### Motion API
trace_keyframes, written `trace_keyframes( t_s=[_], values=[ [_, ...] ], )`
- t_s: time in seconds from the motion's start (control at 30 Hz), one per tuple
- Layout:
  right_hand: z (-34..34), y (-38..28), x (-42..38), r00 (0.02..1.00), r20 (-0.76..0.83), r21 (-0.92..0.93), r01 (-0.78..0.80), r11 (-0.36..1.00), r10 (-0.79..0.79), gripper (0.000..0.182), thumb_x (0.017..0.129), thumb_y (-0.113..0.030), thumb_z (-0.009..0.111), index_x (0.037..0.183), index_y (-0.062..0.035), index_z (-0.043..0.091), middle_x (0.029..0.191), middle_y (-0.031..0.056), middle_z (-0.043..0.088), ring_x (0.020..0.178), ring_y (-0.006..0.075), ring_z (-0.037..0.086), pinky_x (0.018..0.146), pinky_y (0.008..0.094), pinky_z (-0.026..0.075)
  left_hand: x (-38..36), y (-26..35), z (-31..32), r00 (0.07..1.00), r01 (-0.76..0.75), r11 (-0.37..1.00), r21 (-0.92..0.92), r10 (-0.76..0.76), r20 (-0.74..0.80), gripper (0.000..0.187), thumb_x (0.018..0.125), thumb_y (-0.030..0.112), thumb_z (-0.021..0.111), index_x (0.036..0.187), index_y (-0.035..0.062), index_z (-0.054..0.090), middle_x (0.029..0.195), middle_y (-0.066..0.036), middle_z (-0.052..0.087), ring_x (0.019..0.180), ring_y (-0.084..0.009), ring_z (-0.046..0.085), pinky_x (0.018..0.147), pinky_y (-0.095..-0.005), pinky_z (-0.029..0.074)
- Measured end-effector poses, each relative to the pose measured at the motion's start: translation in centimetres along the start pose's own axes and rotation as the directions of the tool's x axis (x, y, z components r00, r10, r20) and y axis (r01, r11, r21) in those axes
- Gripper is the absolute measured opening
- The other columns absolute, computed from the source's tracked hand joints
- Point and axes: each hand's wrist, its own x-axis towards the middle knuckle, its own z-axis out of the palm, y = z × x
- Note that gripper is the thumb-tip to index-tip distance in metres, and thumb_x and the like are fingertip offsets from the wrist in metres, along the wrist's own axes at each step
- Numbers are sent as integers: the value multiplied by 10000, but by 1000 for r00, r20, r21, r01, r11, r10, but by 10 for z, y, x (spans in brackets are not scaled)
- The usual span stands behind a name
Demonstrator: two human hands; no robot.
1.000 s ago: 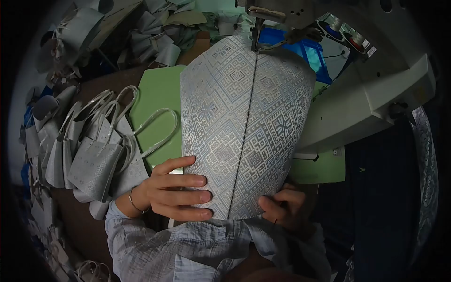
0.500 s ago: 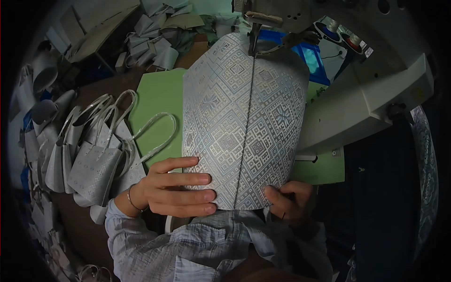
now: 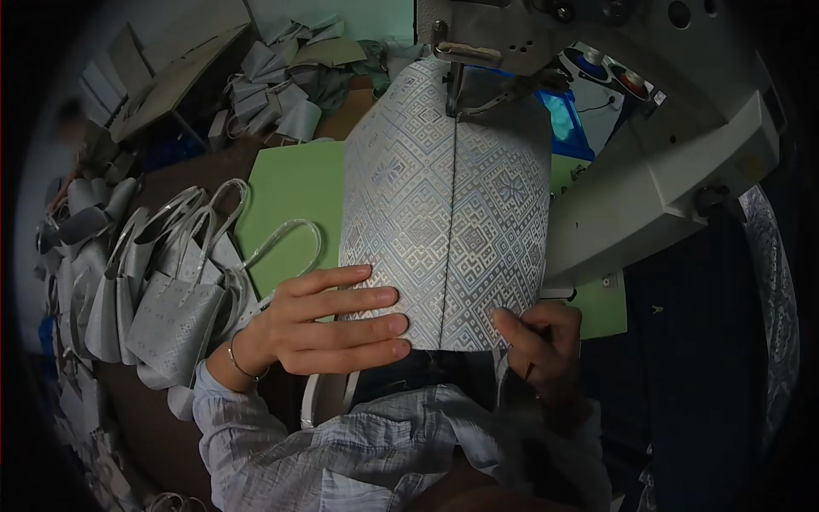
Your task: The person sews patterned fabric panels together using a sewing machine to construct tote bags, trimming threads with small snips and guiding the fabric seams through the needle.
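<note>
A silvery-blue patterned bag body (image 3: 409, 226) with a dark seam down its middle sits under the needle and presser foot (image 3: 455, 94) of a sewing machine (image 3: 512, 43). My left hand (image 3: 333, 320) grips its lower left side, the fingers stretched over the patterned face and the thumb hidden. At the lower right edge, my right hand (image 3: 542, 341) pinches the bag body between thumb and bent fingers. The seam runs from the needle down to the near edge, between my hands. What lies under the bag body is hidden.
Several finished-looking silver handbags (image 3: 175, 316) with handles crowd the left, one handle lying over the green tabletop (image 3: 286, 183). More silver pieces (image 3: 286, 94) are heaped at the back. The machine's pale arm (image 3: 657, 196) extends to the right. Thread spools (image 3: 631, 78) stand behind.
The bag body has moved away from me beneath the needle, its near edge now closer to the presser foot. Both hands have travelled forward with it, keeping their hold.
</note>
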Motion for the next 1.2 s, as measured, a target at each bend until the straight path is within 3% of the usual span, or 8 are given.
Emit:
trace_keyframes(
  t_s=[0.2,0.5,0.57,0.6,0.67,1.2],
  values=[
    [0,8,12,1000,13,-50,29,998,-28,366,728,-26,743,1069,-159,727,849,-2,446,542,66,400,447,215,332,7,-7,-3,1000,3,999,42,-4,21,225,755,155,758,974,190,722,1063,27,690,1033,-201,657,907,-376,542],
    [-1,17,27,996,33,-66,87,994,-85,350,768,-139,742,1115,-172,709,850,-9,418,533,63,320,432,225,276,15,-22,-5,1000,15,999,42,-15,-2,212,744,151,758,952,178,728,1032,14,699,1010,-208,666,892,-364,547],
    [-9,18,26,993,114,-103,-20,994,32,532,691,184,590,1074,-160,724,912,27,458,654,118,400,543,243,336,19,-26,1,1000,10,999,40,-9,-15,205,745,148,754,947,174,730,1020,14,702,1004,-208,667,886,-360,549],
    [-8,22,27,993,115,-102,-18,995,30,532,691,184,590,1074,-160,724,912,27,458,654,118,400,543,243,336,23,-27,-1,1000,9,998,60,-9,9,204,743,149,749,945,170,732,1009,15,704,1001,-208,668,879,-356,550],
    [-4,33,30,995,71,-117,84,990,-76,401,760,-218,759,1155,-204,693,899,-17,426,572,72,324,447,225,297,26,-31,-2,999,10,997,79,-13,35,204,741,149,745,944,166,734,999,16,707,997,-207,669,872,-353,552],
    [-8,49,55,993,113,-220,66,973,-42,494,686,-183,777,1157,-299,685,933,-33,513,604,89,380,484,219,354,40,-56,-9,997,5,996,94,-12,70,273,730,119,688,999,141,728,992,-4,704,1008,-214,664,821,-347,566]
  ],
)
